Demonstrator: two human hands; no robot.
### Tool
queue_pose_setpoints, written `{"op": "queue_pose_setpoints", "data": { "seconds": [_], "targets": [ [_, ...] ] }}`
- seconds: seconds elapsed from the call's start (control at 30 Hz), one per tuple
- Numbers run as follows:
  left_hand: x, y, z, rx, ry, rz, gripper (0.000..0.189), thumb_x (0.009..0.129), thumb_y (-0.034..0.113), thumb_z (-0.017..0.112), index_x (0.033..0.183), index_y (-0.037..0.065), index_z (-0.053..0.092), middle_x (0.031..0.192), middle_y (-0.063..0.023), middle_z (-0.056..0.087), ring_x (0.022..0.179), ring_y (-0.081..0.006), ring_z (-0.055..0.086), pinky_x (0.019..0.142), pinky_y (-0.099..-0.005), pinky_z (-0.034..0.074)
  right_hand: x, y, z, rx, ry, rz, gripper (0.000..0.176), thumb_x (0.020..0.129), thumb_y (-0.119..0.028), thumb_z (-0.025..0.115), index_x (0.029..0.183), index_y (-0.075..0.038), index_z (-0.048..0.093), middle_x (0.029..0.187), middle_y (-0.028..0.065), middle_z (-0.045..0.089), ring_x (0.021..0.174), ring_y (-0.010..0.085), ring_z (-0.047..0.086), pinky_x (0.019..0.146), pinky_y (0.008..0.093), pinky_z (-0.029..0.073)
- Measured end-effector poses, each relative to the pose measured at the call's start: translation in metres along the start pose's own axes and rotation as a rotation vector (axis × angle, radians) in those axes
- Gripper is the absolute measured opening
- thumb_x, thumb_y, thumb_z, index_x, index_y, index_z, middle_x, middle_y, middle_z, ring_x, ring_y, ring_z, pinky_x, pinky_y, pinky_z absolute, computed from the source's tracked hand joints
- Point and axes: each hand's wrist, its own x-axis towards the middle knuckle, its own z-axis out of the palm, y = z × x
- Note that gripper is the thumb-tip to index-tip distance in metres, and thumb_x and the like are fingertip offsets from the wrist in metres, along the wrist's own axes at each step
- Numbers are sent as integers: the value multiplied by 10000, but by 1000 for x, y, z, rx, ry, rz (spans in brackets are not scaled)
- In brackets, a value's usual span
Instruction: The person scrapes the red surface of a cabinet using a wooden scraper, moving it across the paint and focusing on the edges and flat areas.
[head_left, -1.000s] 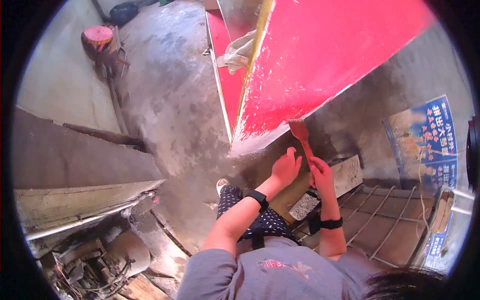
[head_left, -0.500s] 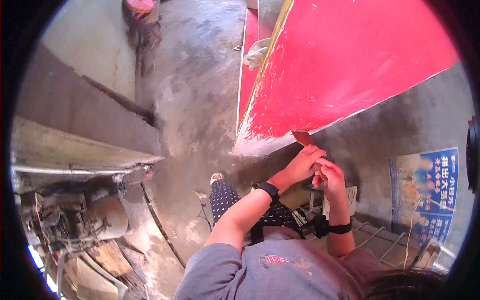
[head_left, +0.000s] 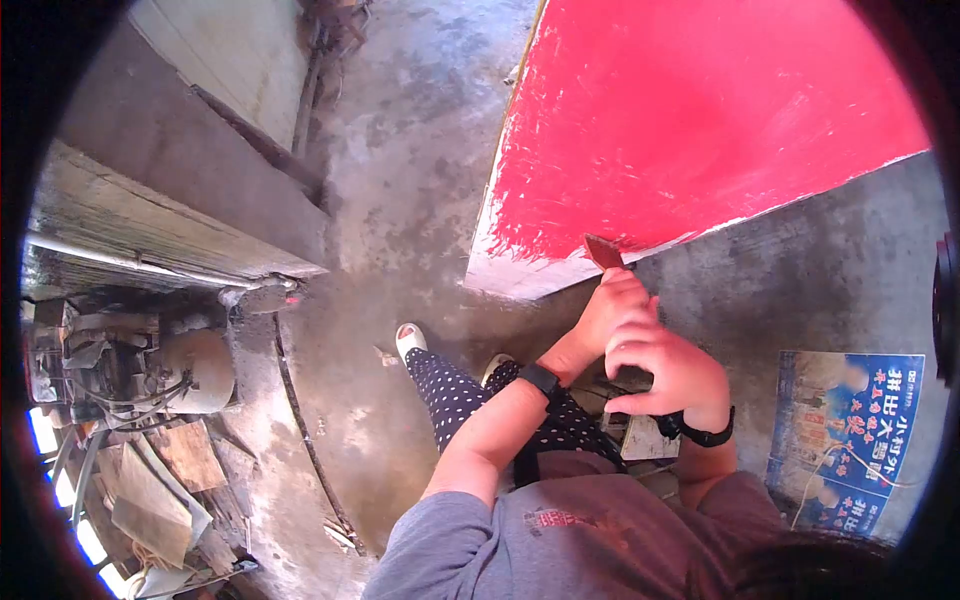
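My left hand (head_left: pixel 617 302), wearing a dark watch, is closed round the handle of a flat reddish-brown paintbrush (head_left: pixel 603 252). The brush head overlaps the lower edge of a large panel (head_left: pixel 700 120) coated in bright red. Streaky strokes and a pale, bare border show along the panel's near edge and corner. Just below the left hand is my right hand (head_left: pixel 668 370), thumb apart from its curved fingers and nothing visible between them. Its fingertips come close to the left hand, and a black band circles the wrist.
A blue printed poster (head_left: pixel 845 440) is at the right. Machinery with a rounded tank (head_left: pixel 198 370) stands at the left, above stacked wooden boards (head_left: pixel 150 500). A pale pipe (head_left: pixel 130 262) runs along a ledge. My feet stand on the stained concrete floor (head_left: pixel 400 200).
My right hand has come off the brush handle and opened, moving down a little. The left hand now holds the brush alone. The view has shifted, hiding the panel's side face.
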Motion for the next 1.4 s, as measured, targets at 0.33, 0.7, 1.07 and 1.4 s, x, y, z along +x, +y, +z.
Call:
{"op": "queue_pose_setpoints", "data": {
  "seconds": [0.33, 0.7, 1.07, 1.4],
  "targets": [
    [-26, -38, 16, -1, 68, -199, 258, 608, 76, 611, 504, 72, 375, 498, -52, 390, 515, -253, 443, 531, -365, 323, 2, 69, 52, 117, 313, 56, 306, 714, -72, 617, 514, -7, 395, 541, 82, 412, 545, 230, 431, 525, 323, 347],
    [-43, -55, 22, -205, -55, -243, 249, 655, 58, 601, 523, 42, 391, 510, -86, 426, 531, -279, 439, 524, -377, 318, 4, 60, 64, 79, 344, 98, 236, 686, -30, 609, 528, -8, 435, 553, 86, 444, 546, 242, 458, 515, 331, 360],
    [-52, -56, 30, -144, -196, -244, 237, 685, 101, 585, 517, 62, 422, 519, -64, 443, 569, -251, 458, 573, -369, 323, -20, 76, 80, 123, 414, 36, 254, 669, 9, 614, 523, -6, 406, 552, 81, 431, 537, 233, 432, 517, 334, 370],
    [-87, -90, 36, -90, -292, -264, 207, 646, 154, 574, 538, 50, 431, 547, -80, 457, 597, -275, 473, 582, -372, 341, -25, 108, 109, 160, 441, 59, 257, 688, 22, 595, 538, 0, 387, 564, 85, 426, 578, 242, 469, 535, 324, 387]
  ]
}}
